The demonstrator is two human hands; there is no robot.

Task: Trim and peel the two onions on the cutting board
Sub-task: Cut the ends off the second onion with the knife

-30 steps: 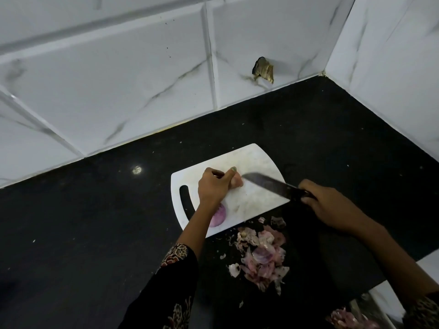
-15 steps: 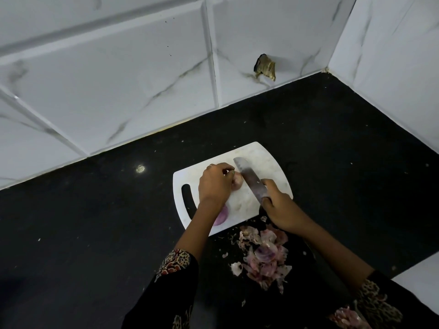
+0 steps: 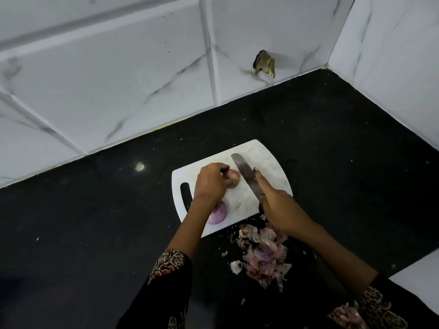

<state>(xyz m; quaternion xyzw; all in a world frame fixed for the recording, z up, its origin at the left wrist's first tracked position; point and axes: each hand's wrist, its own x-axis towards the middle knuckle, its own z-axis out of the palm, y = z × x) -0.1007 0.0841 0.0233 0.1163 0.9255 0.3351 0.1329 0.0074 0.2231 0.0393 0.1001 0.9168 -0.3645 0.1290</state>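
Observation:
A white cutting board (image 3: 268, 160) lies on the black counter. My left hand (image 3: 210, 182) grips a pale, unpeeled onion (image 3: 234, 178) on the board's middle. A peeled purple onion (image 3: 217, 213) rests at the board's near edge, partly hidden by my left wrist. My right hand (image 3: 279, 207) grips the handle of a knife (image 3: 244, 175), with the index finger stretched along the blade's spine. The blade stands just right of the held onion, its tip pointing away from me.
A heap of pink onion skins (image 3: 263, 252) lies on the counter just below the board. More skins (image 3: 344, 315) sit at the bottom right. Marble-tiled walls close the back and right, with a broken hole (image 3: 264, 64) in the back wall.
My right hand swung the knife from a sideways reach at the right to a lengthwise position beside the onion, and the index finger now lies on the blade. The left hand stayed on the onion.

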